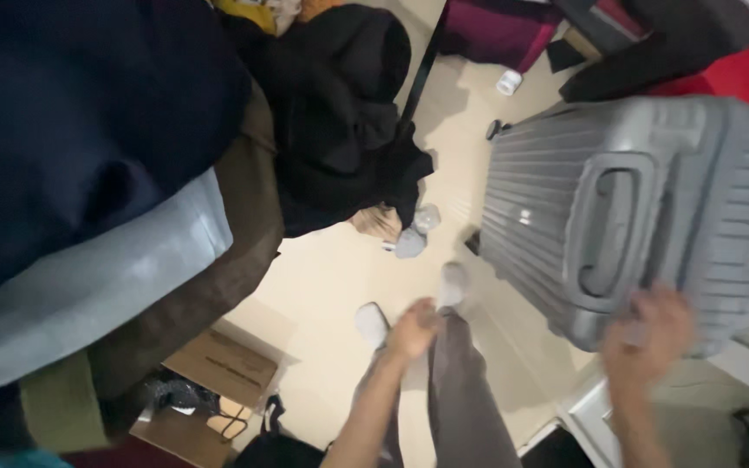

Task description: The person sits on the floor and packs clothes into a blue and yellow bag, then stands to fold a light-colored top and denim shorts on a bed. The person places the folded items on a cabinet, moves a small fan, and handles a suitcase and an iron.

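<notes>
A grey ribbed hard-shell suitcase (652, 199) with a recessed handle is tilted above the pale floor on the right. My right hand (652, 334) grips its lower near edge, blurred by motion. My left hand (413, 329) hangs free at the middle, in front of my grey-trousered leg (465, 390). Its fingers look curled, with nothing seen in them, and it is apart from the suitcase. Below are my feet in grey socks (452, 284).
A heap of black clothing (340, 113) hangs at the top centre, with dark blue fabric (71, 113) and a light grey cushion edge (106, 277) on the left. A cardboard box (218, 364) sits lower left. White furniture (600, 407) stands at lower right. Red and maroon items lie at the top right.
</notes>
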